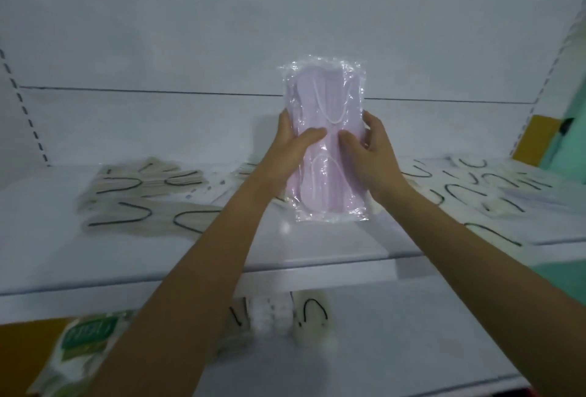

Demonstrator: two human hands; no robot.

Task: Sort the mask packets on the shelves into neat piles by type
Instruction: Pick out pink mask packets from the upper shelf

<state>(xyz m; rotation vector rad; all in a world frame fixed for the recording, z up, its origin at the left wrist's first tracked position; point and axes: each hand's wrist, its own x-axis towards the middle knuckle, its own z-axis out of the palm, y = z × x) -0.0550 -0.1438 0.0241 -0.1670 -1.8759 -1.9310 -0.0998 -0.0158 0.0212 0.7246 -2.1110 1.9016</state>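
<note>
Nearest to us, on the lower shelf [396, 349], we see a green-labelled packet [85, 342] at the near left corner. Further in, just under the lip of the shelf above, lie a blurred white packet [269, 314] and a pale packet with a black ear loop [312, 312]. Both forearms reach up and away from us over the front edge of the upper shelf [126, 269]. On that shelf, beige mask packets [142, 203] with black loops lie loosely overlapped on the left, and white mask packets [482, 196] with black loops are spread across the right, too blurred for us to count. Between these two groups, raised above the shelf surface, we find the lilac mask packet [326, 155], held upright on its long axis in crinkled clear wrap, with white ear loops showing through. The left hand [290, 149] grips its left edge, thumb laid across the front and fingers wrapped behind. The right hand [372, 149] grips the right edge the same way, thumb on the front and fingers curled round the side. Behind stands the plain white back panel [222, 31], with a slotted upright [25, 104] at the far left and a yellow block [532, 139] at the far right.
</note>
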